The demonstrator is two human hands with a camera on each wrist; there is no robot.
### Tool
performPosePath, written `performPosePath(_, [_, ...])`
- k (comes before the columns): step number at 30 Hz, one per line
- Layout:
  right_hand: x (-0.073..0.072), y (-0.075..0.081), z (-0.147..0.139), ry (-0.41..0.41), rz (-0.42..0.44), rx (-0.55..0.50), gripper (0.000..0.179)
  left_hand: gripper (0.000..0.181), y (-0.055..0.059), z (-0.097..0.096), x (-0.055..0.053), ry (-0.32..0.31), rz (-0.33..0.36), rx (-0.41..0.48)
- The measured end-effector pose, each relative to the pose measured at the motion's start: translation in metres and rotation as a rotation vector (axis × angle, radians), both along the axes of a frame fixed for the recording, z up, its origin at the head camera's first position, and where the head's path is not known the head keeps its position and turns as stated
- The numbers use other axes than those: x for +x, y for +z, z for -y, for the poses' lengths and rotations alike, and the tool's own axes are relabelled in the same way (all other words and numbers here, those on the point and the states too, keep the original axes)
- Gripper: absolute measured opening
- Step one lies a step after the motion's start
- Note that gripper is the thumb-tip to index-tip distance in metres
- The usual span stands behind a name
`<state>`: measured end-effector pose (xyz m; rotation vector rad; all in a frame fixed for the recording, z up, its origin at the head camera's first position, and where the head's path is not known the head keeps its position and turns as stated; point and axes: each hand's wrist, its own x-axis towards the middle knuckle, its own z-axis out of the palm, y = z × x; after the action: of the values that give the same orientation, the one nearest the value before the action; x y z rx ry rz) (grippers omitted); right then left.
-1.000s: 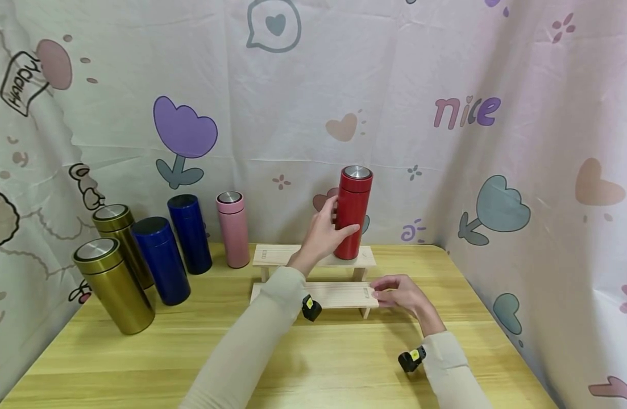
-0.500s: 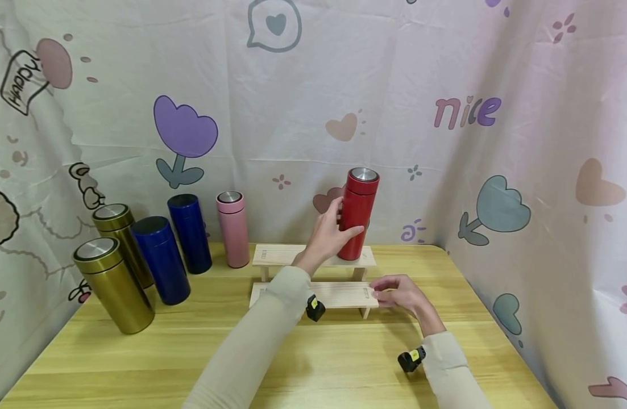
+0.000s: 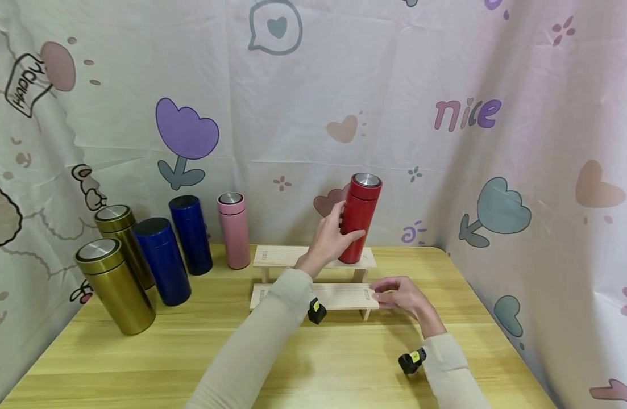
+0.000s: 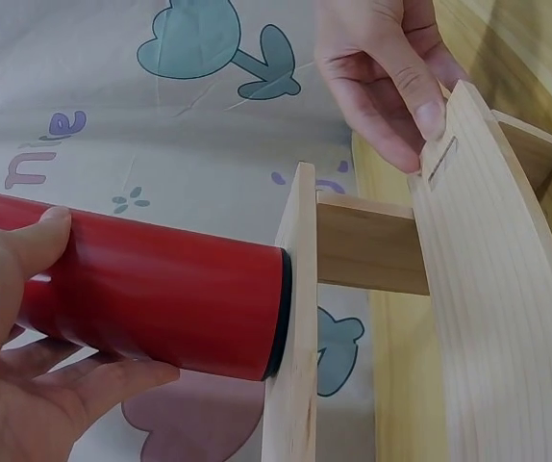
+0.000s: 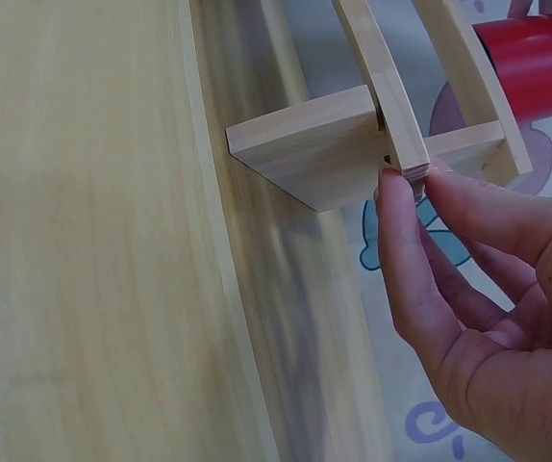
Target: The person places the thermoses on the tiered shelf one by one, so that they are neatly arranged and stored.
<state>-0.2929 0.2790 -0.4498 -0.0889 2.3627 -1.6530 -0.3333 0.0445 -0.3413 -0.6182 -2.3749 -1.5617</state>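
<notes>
My left hand [image 3: 326,236] grips a red thermos bottle [image 3: 361,210] with a silver lid top, thumb on one side and fingers on the other. The bottle stands at the right end of the upper shelf [image 3: 279,255] of a two-tier wooden stand, leaning slightly right in the head view. In the left wrist view the dark base of the thermos [image 4: 180,289] meets the shelf board. My right hand [image 3: 404,296] pinches the right end of the lower shelf [image 3: 339,295] between thumb and fingers, clearly seen in the right wrist view.
Left of the stand, on the wood-grain table [image 3: 354,363], stand a pink thermos [image 3: 235,236], two blue ones [image 3: 162,264] and two gold ones [image 3: 120,292]. A patterned cloth [image 3: 303,113] hangs behind and along the sides.
My left hand and the red thermos have shifted slightly right along the upper shelf, the bottle's top leaning further right. The right hand stays on the lower shelf.
</notes>
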Motion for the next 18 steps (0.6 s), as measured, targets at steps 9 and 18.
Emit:
performPosePath(9, [-0.0015, -0.0009, -0.0006, -0.002, 0.003, 0.000, 0.037, 0.078, -0.0041, 0.0006, -0.0047, 0.006, -0.017, 0.000])
performPosePath(18, [-0.0007, -0.0001, 0.0000, -0.006, 0.014, -0.005, 0.037, 0.080, -0.0012, 0.0016, -0.0040, 0.017, -0.001, -0.032])
